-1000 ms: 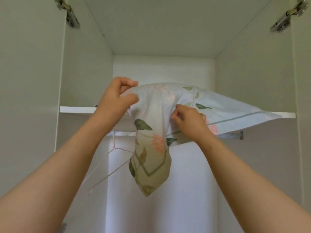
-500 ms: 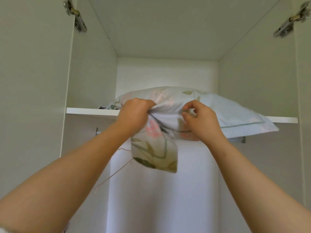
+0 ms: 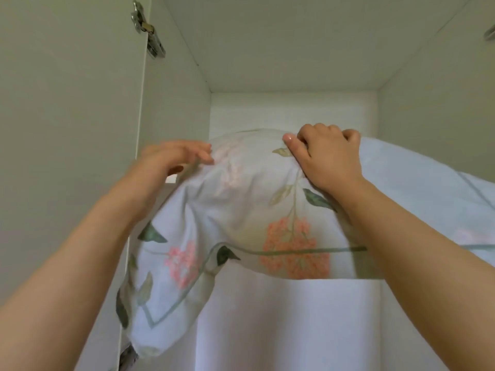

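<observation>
Up at the top shelf of the wardrobe, the right hand sits on the crown of the pillow. Its fingers are curled into the cloth and its thumb is pressed flat beside them, so it grips the pillow's upper face. Left hand lies at the pillow's upper left corner, fingers nearly straight and laid over the cloth, touching it, not clenched. It is slightly blurred, so I cannot tell whether the thumb underneath pinches anything. Pillow has a pale blue case with pink flower clusters, green leaves and a green border line. Its bulk lies in the upper compartment and bulges forward over the shelf. Only a short white strip of the shelf's front edge shows, just under the left hand. Loose end of the case hangs at lower left, below shelf level, against the left side wall. Wardrobe panels are pale. Metal hinge sits high on the left side; second hinge is cut off by the right edge.
</observation>
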Motion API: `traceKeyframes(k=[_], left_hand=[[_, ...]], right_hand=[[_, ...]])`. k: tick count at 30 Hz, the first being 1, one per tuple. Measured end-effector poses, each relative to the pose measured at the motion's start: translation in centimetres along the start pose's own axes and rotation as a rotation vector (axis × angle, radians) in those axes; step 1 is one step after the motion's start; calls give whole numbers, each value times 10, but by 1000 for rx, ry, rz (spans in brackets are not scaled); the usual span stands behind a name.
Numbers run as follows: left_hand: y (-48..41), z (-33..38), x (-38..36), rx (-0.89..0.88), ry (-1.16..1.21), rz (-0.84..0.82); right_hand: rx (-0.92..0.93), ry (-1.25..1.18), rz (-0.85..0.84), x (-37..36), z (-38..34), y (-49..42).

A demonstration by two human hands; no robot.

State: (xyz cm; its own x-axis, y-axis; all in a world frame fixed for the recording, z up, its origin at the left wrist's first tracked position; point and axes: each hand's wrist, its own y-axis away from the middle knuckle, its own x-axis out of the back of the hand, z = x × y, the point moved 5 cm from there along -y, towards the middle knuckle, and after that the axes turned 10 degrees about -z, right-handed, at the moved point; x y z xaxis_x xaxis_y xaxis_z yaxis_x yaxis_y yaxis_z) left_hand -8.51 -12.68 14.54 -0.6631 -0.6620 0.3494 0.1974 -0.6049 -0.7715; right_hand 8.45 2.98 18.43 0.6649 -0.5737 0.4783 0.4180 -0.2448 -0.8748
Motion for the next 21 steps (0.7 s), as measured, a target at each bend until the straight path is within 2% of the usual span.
traceKeyframes(k=[1, 3, 6, 9, 12, 15, 17, 19, 21], left_hand=[[-9, 5, -8, -13, -8, 34], [-34, 7, -30, 29, -209, 57], [-66, -2, -61, 196, -506, -61], [-83, -9, -69, 357, -676, -15], [-86, -13, -69, 436, -671, 58], [-77, -26, -63, 525, -445, 151], [-69, -40, -61, 572, -347, 198], [-61, -53, -60, 579, -364, 233], [-57, -61, -54, 542, -358, 296]], right_hand=[[-5, -5, -31, -6, 0, 0], [-20, -72, -130, -20, -1, 7], [-37, -184, -204, -30, -5, 27], [-31, -211, -268, -35, -9, 49], [-19, -212, -419, -35, -11, 64], [-21, -251, -530, -17, -17, 68], [-30, -290, -463, 1, -19, 58], [-70, -330, -259, 15, -15, 39], [-123, -377, -135, 14, -10, 19]])
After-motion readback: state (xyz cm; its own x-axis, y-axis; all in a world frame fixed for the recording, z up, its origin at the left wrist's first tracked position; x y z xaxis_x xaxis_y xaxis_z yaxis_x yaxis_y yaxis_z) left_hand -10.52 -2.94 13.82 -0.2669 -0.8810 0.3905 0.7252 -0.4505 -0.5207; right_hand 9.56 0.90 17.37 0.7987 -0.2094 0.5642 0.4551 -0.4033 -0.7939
